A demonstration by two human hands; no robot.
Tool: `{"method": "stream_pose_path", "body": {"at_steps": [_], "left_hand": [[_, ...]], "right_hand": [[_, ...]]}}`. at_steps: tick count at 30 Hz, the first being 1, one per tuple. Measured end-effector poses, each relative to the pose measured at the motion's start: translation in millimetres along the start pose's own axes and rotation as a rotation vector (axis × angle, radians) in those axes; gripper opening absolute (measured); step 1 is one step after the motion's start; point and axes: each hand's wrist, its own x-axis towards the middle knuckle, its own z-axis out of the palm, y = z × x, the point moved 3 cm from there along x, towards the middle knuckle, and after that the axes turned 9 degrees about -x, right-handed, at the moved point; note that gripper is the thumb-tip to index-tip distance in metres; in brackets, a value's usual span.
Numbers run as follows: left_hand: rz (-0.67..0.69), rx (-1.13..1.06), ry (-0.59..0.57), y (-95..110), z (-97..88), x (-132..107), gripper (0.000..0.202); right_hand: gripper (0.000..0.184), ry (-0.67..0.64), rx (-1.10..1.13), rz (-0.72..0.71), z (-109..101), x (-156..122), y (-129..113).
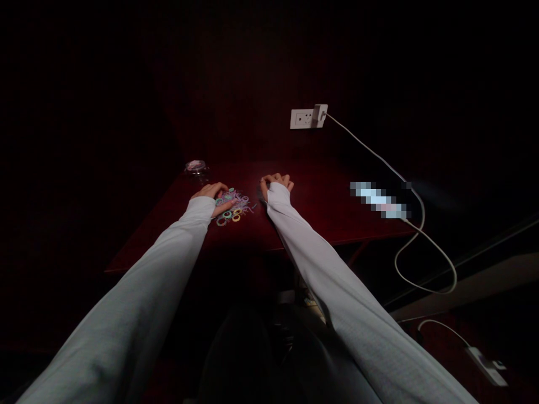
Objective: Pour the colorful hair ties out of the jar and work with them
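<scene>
My left hand (213, 195) rests on the left side of a loose pile of small hair ties (237, 202), its thumb and fingers apart around the pile's edge. Purple, mint green and yellow ones show, several of them ring-shaped. To the right of the pile, my right hand (277, 182) is low over the tabletop, its fingers bent but spread. No object shows clearly in it, and the space under its palm is dark. Behind my left hand stands a small clear jar (196, 168) with something pinkish at its top.
The dark red table (311, 221) meets a wall with a white socket (304, 118) and plugged-in charger (320, 112). A white cable (370, 148) loops to a blurred, lit phone-like device (379, 200) at the right. A power strip (486, 366) lies lower right.
</scene>
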Motion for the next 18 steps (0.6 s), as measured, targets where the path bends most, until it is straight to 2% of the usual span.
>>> {"method": "stream_pose_path", "body": {"at_steps": [5,9,12,18], "left_hand": [[0.055,-0.007,-0.01,-4.5,5.0,3.4,0.046],[0.113,-0.038,-0.044,-13.8,12.9,9.6,0.043],[0.124,-0.041,-0.044,-17.4,14.5,11.3,0.038],[0.078,-0.043,-0.017,-16.0,11.4,8.1,0.035]], "right_hand": [[0.025,-0.087,-0.006,-0.266,4.7,-9.4,-26.0],[0.024,-0.176,0.002,-0.472,6.6,-16.2,-35.3],[0.023,-0.213,0.002,-0.506,6.1,-18.4,-36.0],[0.025,-0.237,-0.003,-0.462,2.6,-17.9,-36.0]]}}
